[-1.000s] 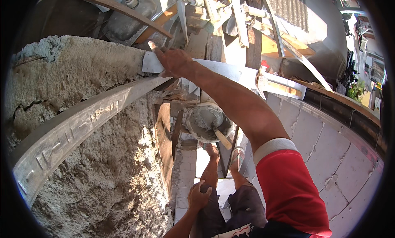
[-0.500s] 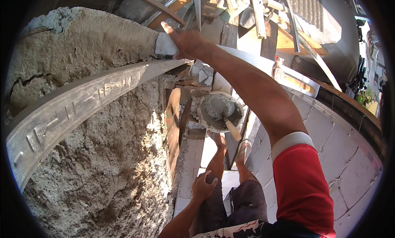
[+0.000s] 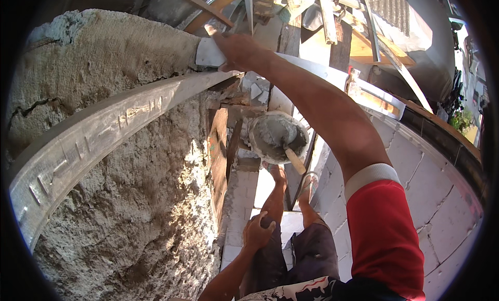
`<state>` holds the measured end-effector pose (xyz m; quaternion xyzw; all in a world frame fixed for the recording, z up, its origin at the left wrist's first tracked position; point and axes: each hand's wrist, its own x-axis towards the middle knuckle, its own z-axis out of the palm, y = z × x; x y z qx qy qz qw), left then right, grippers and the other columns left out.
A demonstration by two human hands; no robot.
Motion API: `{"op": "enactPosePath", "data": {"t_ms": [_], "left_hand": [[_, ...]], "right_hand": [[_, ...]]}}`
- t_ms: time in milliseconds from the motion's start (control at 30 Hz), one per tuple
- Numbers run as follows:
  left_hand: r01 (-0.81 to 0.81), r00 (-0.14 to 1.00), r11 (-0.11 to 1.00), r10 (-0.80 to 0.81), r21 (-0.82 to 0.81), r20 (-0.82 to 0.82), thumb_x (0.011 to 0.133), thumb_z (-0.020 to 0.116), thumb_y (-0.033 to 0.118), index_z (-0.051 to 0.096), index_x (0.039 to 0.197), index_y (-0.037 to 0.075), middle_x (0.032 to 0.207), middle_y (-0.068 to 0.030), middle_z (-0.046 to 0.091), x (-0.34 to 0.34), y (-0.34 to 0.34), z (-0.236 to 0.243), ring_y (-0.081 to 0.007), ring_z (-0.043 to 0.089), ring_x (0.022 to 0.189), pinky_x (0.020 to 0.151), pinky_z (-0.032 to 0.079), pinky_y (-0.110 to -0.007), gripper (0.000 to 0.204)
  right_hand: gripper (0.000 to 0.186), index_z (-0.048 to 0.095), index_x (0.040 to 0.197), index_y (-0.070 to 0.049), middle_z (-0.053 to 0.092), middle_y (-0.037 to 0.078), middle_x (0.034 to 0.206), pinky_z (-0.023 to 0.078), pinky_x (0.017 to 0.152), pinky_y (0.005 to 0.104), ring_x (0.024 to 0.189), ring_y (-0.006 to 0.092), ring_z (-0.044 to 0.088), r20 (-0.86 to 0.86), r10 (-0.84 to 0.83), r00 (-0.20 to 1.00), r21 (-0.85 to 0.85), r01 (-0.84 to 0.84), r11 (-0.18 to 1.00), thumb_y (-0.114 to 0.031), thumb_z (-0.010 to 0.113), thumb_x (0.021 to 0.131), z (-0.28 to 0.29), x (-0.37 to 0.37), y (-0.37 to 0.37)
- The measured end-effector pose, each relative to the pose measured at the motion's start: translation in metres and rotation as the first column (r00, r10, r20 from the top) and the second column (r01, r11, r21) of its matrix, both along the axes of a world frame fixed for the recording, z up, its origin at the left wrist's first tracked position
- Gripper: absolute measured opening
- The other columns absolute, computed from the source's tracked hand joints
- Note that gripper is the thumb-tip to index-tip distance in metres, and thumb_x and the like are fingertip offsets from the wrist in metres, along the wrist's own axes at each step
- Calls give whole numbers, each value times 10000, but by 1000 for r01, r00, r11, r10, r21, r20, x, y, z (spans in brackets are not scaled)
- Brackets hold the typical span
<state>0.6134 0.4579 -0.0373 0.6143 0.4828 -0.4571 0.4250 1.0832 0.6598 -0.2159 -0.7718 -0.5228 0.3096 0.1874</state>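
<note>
My right hand (image 3: 240, 50) reaches across to the top of the rough wall. It spans a smooth white block (image 3: 209, 53), fingers over the far side and thumb at the near side. The block's end abuts the wall's upper edge; my hand and forearm cover its other part. A long, scratched metal straightedge (image 3: 99, 116) runs along the wall's edge to just below this hand. My left hand (image 3: 258, 232) rests on my knee, fingers bent and apart, with nothing visible in it. Between the two hands sits a bucket (image 3: 260, 145) of wet grey mortar, a wooden-handled trowel (image 3: 295, 160) standing in it.
A rough plastered wall (image 3: 119, 207) rises on the left, with a wooden plank (image 3: 218, 163) upright beside it. White block walling (image 3: 395, 181) borders the right. Timber pieces (image 3: 327, 20) and metal lengths lie beyond. A small bottle (image 3: 353, 80) stands past my right forearm.
My right hand has shifted slightly to the right, so more of the white block's end shows. My left hand stays on the knee. The view has moved a little.
</note>
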Motion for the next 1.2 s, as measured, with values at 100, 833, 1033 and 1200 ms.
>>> {"op": "enactPosePath", "data": {"t_ms": [100,833,1033,1200], "left_hand": [[-14,1000,1000,14,12,-9,876,775,431,654,1428,160,1440,-132,657,-2,-6,-5,-342,577,1383,1182,420,-471,627],[11,999,1000,-10,-22,33,890,767,443,642,1440,150,1436,-119,655,3,2,-7,-324,571,1384,1189,411,-463,635],[-22,998,1000,22,10,61,891,771,433,639,1438,135,1417,-143,663,-29,8,0,-339,571,1378,1190,406,-474,636],[-4,996,1000,1,29,86,906,777,400,638,1430,121,1426,-125,668,-47,19,12,-339,599,1344,1160,452,-474,610]], "right_hand": [[1110,193,1658,-15,727,220,1094,594,919,492,1041,397,729,102,5,995,148,-20,989,-334,886,852,8,11,-2],[951,374,1496,54,648,232,1315,566,1000,506,1165,439,692,-11,-8,1000,36,9,999,-319,920,812,-9,8,-7],[935,379,1477,63,650,281,1290,554,1022,518,1170,474,668,-95,72,993,-96,-81,992,-319,909,808,1,-4,16],[911,364,1508,37,679,304,1240,557,1002,523,1158,463,675,102,70,992,-15,-69,998,-322,867,838,-9,-28,12]]}}
